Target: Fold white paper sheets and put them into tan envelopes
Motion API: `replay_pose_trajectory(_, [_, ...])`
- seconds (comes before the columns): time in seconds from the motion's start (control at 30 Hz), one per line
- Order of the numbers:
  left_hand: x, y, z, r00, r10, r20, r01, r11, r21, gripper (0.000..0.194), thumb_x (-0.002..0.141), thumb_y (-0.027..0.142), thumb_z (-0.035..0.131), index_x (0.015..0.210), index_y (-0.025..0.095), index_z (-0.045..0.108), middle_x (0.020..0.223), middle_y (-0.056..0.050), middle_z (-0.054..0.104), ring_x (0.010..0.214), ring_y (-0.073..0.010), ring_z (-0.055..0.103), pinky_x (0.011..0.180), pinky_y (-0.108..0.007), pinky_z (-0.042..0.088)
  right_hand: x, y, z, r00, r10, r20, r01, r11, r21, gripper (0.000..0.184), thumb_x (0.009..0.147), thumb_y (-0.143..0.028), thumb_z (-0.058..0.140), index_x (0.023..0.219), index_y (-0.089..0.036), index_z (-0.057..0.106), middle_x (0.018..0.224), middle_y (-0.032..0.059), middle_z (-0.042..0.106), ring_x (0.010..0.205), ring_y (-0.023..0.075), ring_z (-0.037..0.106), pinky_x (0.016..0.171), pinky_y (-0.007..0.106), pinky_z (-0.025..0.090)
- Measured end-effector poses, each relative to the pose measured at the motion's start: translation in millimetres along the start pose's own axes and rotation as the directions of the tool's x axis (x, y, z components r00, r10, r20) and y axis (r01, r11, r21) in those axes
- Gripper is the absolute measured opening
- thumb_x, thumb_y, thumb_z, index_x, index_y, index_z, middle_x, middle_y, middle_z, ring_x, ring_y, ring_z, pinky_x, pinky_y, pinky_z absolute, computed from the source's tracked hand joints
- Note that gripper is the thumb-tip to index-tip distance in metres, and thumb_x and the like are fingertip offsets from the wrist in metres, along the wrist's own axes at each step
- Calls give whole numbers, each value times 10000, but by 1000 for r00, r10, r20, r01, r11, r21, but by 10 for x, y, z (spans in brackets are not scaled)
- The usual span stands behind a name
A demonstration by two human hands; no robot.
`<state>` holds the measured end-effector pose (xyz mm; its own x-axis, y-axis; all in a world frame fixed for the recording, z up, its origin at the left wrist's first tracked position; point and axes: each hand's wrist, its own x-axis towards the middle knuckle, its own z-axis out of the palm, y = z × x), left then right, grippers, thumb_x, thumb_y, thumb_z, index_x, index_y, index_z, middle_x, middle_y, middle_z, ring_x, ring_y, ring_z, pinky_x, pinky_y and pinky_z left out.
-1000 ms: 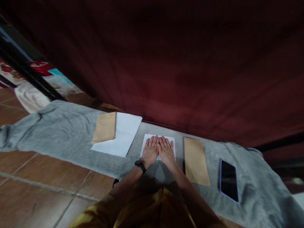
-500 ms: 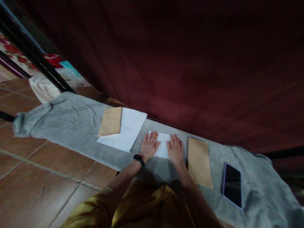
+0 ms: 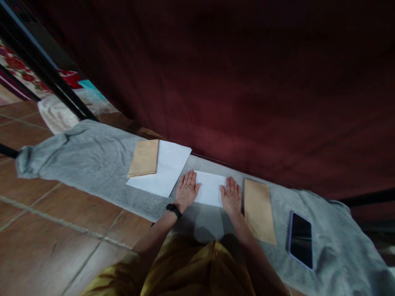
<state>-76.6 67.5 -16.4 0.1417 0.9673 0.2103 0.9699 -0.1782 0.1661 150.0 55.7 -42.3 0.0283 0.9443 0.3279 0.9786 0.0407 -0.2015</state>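
White folded paper lay flat on the grey cloth-covered surface, between both palms. The left hand was spread flat at its left edge, the right hand flat at its right edge, neither gripping. Just beside the right hand was a brown envelope; larger white sheets lay left of the left hand.

Probably a home: terracotta-tiled floor, dark red curtain and floral fabric, though the lighting is dim.

Left hand, right hand palm-down.
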Motion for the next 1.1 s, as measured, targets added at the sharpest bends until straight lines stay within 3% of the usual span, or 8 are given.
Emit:
replay_pose_trajectory(0.13, [-51, -8, -7, 998, -47, -46, 47, 999, -8, 615, 1052, 399, 263, 1558, 72, 383, 1591, -172, 425, 1518, -288, 339, 1243, -488, 281, -15, -98, -75, 999, 45, 13, -45, 999, 12, 626, 1087, -414, 201, 1540, -38, 415, 1591, 218, 407, 1483, 312, 382, 1209, 522, 270])
replay_pose_trajectory(0.2, [-86, 69, -9, 996, -48, -71, 47, 999, -20, 608, 1054, 395, 268, 1561, 77, 377, 1594, -174, 422, 1521, -293, 332, 1230, -497, 308, -40, -201, -115, 999, 5, 49, -7, 999, 41, 617, 1089, -415, 206, 1561, -59, 384, 1609, 194, 385, 1505, 293, 348, 1221, 514, 261])
replay_pose_trajectory(0.33, [-166, 321, -20, 992, 126, -11, -126, 991, -44, 551, 1054, 311, 286, 1571, 141, 374, 1630, -102, 386, 1539, -250, 290, 1249, -453, 290, -123, -417, -147, 971, -180, 155, 161, 979, 125, 568, 1096, -393, 197, 1586, -157, 363, 1651, 91, 336, 1537, 230, 288, 1252, 451, 222])
replay_pose_trajectory(0.43, [-205, 445, -29, 978, 199, 68, -196, 980, -40, 538, 1048, 266, 290, 1562, 147, 395, 1642, -82, 367, 1542, -254, 279, 1258, -457, 269, -190, -450, -127, 960, -209, 184, 186, 973, 136, 540, 1100, -372, 230, 1577, -169, 381, 1657, 84, 321, 1542, 225, 276, 1262, 451, 192])
replay_pose_trajectory(0.63, [-223, 359, -19, 992, 122, 34, -121, 992, -29, 550, 1055, 332, 300, 1552, 121, 404, 1622, -118, 392, 1540, -257, 290, 1260, -482, 244, -254, -254, -97, 986, -144, 79, 137, 987, 83, 529, 1095, -373, 307, 1573, -159, 384, 1642, 123, 334, 1524, 256, 317, 1241, 487, 225])
replay_pose_trajectory(0.93, [-314, 94, -3, 996, 10, -88, -27, 981, -194, 565, 1032, 355, 380, 1544, 118, 398, 1592, -177, 430, 1505, -311, 362, 1228, -536, 277, -278, -135, -108, 997, -67, -46, 68, 997, 30, 526, 1083, -327, 341, 1540, -84, 433, 1595, 176, 412, 1460, 304, 418, 1209, 503, 275])
replay_pose_trajectory(1.03, [-336, 30, -25, 995, -74, -73, 48, 949, -312, 554, 1000, 337, 422, 1501, 103, 456, 1572, -180, 462, 1480, -324, 401, 1220, -526, 311, -285, -125, -111, 996, -67, -55, 69, 997, 29, 526, 1080, -328, 352, 1534, -78, 442, 1586, 185, 423, 1448, 313, 432, 1201, 506, 288])
replay_pose_trajectory(1.1, [-323, 4, -47, 985, -171, -16, 144, 875, -462, 553, 967, 332, 473, 1475, 115, 486, 1549, -170, 497, 1451, -313, 443, 1213, -506, 337, -289, -129, -112, 996, -66, -62, 68, 997, 34, 526, 1079, -327, 352, 1539, -86, 437, 1585, 185, 425, 1454, 311, 425, 1199, 509, 292])
